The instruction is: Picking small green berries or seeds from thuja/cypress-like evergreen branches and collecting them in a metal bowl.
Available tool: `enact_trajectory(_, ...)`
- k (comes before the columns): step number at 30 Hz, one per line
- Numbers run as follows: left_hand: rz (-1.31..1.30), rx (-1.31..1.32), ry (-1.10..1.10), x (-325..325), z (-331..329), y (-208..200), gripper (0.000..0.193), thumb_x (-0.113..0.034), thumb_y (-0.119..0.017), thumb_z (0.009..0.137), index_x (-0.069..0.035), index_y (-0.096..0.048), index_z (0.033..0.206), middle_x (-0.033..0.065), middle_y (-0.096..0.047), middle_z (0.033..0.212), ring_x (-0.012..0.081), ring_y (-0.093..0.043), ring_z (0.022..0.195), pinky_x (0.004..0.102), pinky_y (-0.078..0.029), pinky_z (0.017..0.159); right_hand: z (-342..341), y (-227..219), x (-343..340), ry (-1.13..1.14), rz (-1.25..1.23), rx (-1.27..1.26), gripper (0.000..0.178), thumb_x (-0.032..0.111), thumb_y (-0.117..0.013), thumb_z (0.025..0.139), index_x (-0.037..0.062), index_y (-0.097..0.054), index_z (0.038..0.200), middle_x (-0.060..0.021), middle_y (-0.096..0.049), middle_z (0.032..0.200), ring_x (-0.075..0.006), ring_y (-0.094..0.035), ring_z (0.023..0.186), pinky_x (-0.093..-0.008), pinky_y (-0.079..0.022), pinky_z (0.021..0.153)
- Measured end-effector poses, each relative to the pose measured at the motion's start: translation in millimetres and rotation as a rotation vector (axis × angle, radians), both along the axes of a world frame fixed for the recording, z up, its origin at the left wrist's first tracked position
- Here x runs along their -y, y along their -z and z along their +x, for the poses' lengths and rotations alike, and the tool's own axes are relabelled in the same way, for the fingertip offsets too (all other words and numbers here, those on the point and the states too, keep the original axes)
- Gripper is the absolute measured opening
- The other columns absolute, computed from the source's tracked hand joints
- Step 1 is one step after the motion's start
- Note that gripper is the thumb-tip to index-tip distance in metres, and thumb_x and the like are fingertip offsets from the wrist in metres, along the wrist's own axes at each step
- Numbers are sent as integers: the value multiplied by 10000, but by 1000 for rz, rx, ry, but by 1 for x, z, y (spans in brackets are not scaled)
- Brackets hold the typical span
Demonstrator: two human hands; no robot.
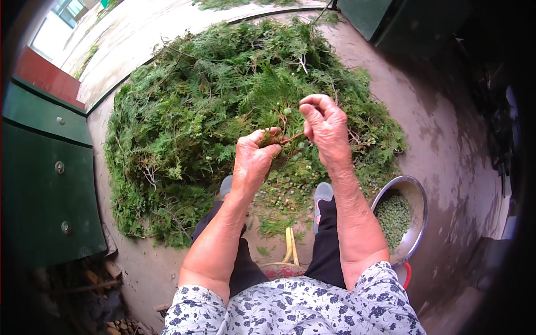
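My left hand (254, 159) is closed around a thin brown-stemmed evergreen twig (291, 138), in front of a large heap of cut evergreen branches (184, 106). The twig's end reaches up to the curled lower fingers of my right hand (328, 134). My right thumb and forefinger are pinched together a little higher; anything between them is too small to make out. Small pale green cones (198, 111) show among the sprays. At my right stands a shiny metal basin (416, 226), holding many small green cones (393, 218).
Dark green cabinets (50, 178) line the left side. My shoes (322, 192) rest at the heap's near edge, with loose sprigs and fallen cones between them. A yellowish forked stick (290, 245) is between my legs. Part of a red-rimmed container (407, 274) shows below the basin.
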State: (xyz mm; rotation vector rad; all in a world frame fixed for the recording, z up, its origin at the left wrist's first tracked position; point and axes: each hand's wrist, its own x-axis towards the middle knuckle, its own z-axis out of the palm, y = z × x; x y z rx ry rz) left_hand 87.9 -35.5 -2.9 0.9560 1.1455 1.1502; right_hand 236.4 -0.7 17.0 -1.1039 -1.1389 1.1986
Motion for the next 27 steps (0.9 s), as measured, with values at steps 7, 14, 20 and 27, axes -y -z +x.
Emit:
enact_trajectory(7,58,-139,72,1,-1,2,256,55,-589,702,24,-639,951,58,-646,843,88,-578,737,229,-461,699,-3,15,-3,14,372,728,200,97,-628,769,58,-603,963,-127,-596,801,-262,-588,718,-348,-463,635)
enact_trajectory(14,-26,8,121,2,-5,0,179,-45,-663,746,24,-644,911,50,-640,775,94,-577,696,231,-461,675,-13,10,3,84,296,629,95,120,-589,818,33,-555,834,-115,-574,671,-253,-564,574,-338,-445,518)
enact_trajectory(20,-48,44,133,3,-6,2,127,-29,-649,758,23,-635,873,51,-629,734,115,-588,659,249,-490,628,22,-4,-8,121,36,-41,140,175,-535,889,36,-530,870,-22,-563,643,-77,-513,477,-205,-388,369)
enact_trajectory(27,-111,402,25,-1,-13,0,156,-35,-622,787,32,-601,926,86,-624,827,150,-603,689,282,-510,642,39,3,-12,32,-154,-611,170,187,-554,875,34,-531,945,-36,-550,777,-103,-506,577,-192,-372,422)
